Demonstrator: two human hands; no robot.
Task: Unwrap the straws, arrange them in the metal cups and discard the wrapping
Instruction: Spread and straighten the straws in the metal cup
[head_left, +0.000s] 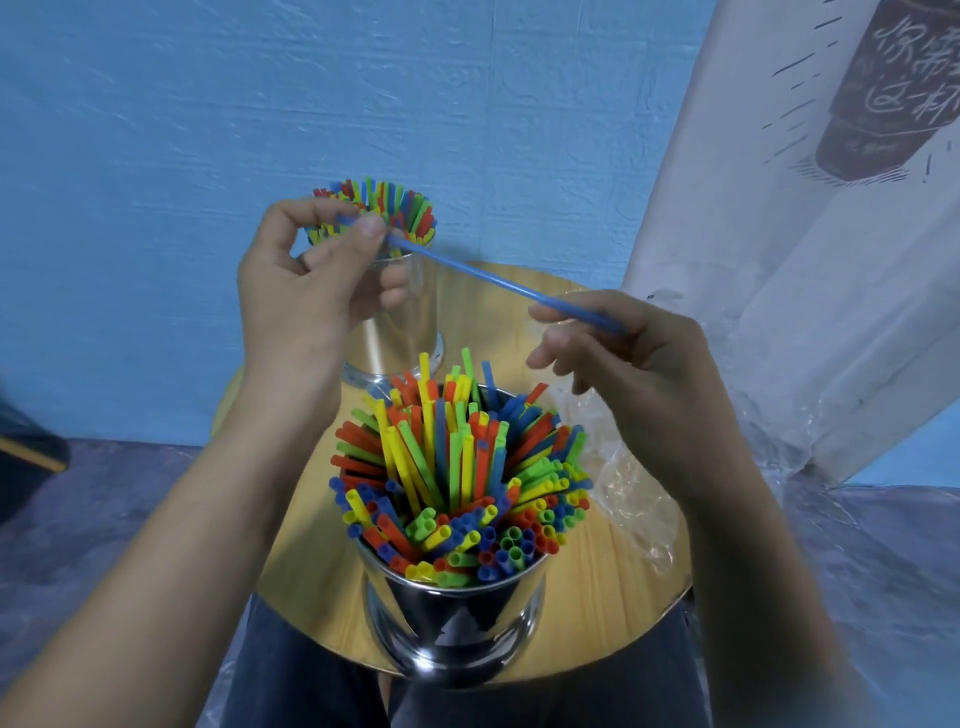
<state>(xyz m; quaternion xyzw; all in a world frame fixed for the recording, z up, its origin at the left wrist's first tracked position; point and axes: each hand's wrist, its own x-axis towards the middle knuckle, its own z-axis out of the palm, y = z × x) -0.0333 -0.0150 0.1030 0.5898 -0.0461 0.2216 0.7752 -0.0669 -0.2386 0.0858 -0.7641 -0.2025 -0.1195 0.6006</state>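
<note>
Far to the left of the near metal cup (457, 623), a dark object (26, 457) with a yellow stripe is cut off by the frame edge and cannot be identified. Beyond that cup and slightly left, the left hand (306, 280) pinches one end of a blue straw (483, 275) between thumb and forefinger, hiding part of the far metal cup (405, 317) and its coloured straws. Whether a wrapper covers the blue straw is hard to tell. Above and right of the near cup, itself packed with straws, the right hand (639, 364) holds the straw's other end in curled fingers. Just right of the cup, crumpled clear wrapping (634, 493) lies on the round wooden table (649, 566). Behind stands a blue wall (156, 156); further right hangs a white printed cloth (831, 260).
</note>
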